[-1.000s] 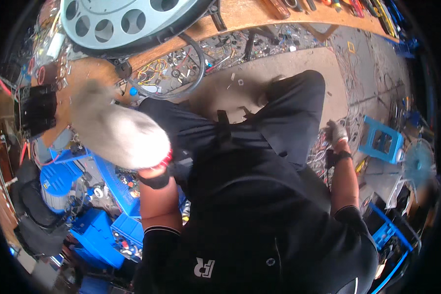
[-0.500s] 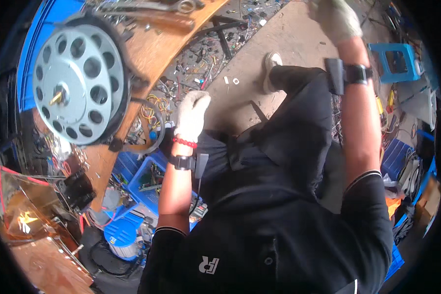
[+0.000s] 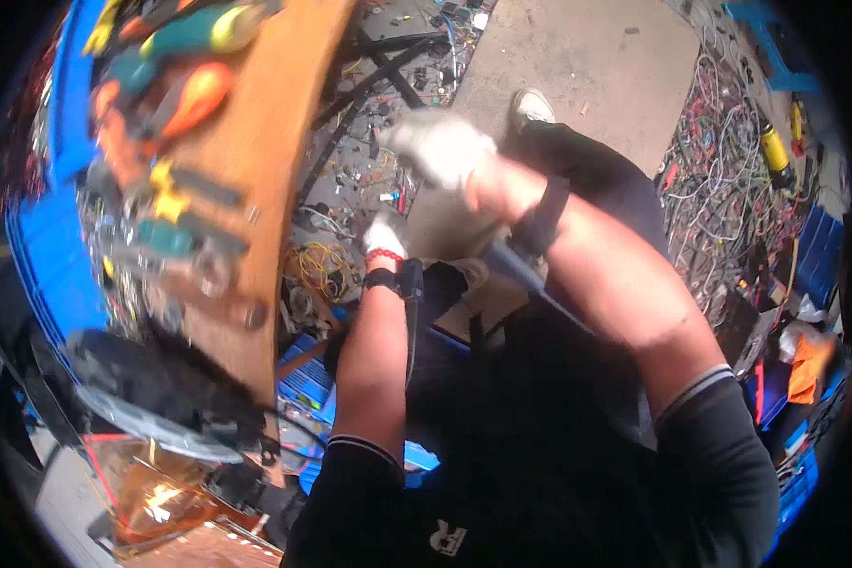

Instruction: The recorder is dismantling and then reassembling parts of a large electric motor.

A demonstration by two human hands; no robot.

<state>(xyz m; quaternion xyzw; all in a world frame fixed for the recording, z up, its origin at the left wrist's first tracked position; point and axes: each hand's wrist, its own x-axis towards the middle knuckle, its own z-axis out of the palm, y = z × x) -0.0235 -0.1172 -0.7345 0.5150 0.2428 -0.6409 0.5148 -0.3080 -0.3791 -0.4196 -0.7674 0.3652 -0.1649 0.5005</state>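
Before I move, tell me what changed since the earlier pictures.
The right hand, low at the right one second ago, now reaches forward and leftward, near the left hand, which looks farther away. The view has turned, bringing the wooden bench and its hand tools to the left and the grey wheel to lower left. No grasp or release can be made out. Both hands stay gloved.

On my remote feed the right hand [image 3: 435, 147], to the right of the bench [image 3: 289, 123], is blurred; I cannot tell whether it holds anything. The left hand [image 3: 385, 235], nearer the bench, has its fingertips too indistinct for me to read. On the bench, the orange-handled tool [image 3: 194, 99] is smeared. Well right of the bench, the upper edge cuts off a blue stool [image 3: 776, 47]. Small scraps [image 3: 350, 175] just beside the bench defy identification.
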